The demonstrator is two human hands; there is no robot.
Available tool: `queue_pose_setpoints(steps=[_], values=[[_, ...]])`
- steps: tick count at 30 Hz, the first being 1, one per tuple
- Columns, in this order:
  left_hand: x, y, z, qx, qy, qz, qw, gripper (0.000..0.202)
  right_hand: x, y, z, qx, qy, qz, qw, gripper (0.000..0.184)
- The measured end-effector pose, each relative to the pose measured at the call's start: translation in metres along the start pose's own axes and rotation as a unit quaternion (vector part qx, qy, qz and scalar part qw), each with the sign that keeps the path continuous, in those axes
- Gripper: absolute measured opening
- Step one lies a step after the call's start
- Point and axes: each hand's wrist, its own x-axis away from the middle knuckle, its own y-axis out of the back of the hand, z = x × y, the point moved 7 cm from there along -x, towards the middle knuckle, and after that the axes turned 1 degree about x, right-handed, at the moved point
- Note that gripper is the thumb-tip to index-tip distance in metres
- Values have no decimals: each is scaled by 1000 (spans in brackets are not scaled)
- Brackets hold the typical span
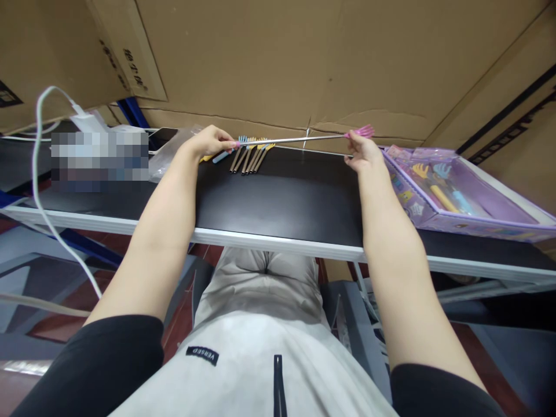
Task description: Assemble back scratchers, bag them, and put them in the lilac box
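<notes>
A telescopic back scratcher (291,141) with a pink claw head and a thin metal rod is stretched out level above the black table. My left hand (212,142) pinches its pink handle end, most of which the fingers hide. At the other end, the fingers of my right hand (364,152) close round the base of the pink claw. Below the rod, beside my left hand, several metal rods with blue and yellow claw heads (252,155) lie in a row. A blue handle (222,156) and a yellow one rest just left of them.
To the right stands an open purple box (478,230) with a yellow and a blue back scratcher inside. A clear plastic bag (167,156) lies to the left, near a white charger (89,121) and its cable. Cardboard (278,63) walls the table's back.
</notes>
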Motion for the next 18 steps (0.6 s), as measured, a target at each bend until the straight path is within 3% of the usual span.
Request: queue_pose_setpoints(steps=[4, 8, 13, 18], values=[[0, 6, 9, -2, 7, -9, 1000, 24, -18, 25, -5, 16, 23, -65, 998, 37], [-2, 5, 8, 12, -11, -28, 999, 25, -26, 26, -7, 27, 42, -86, 995, 43], [-5, -1, 7, 2, -19, -23, 1000, 30, -23, 32, -15, -54, 6, -149, 987, 43], [-4, -1, 7, -25, -8, -25, 999, 34, -24, 20, -11, -19, 35, -152, 988, 54]])
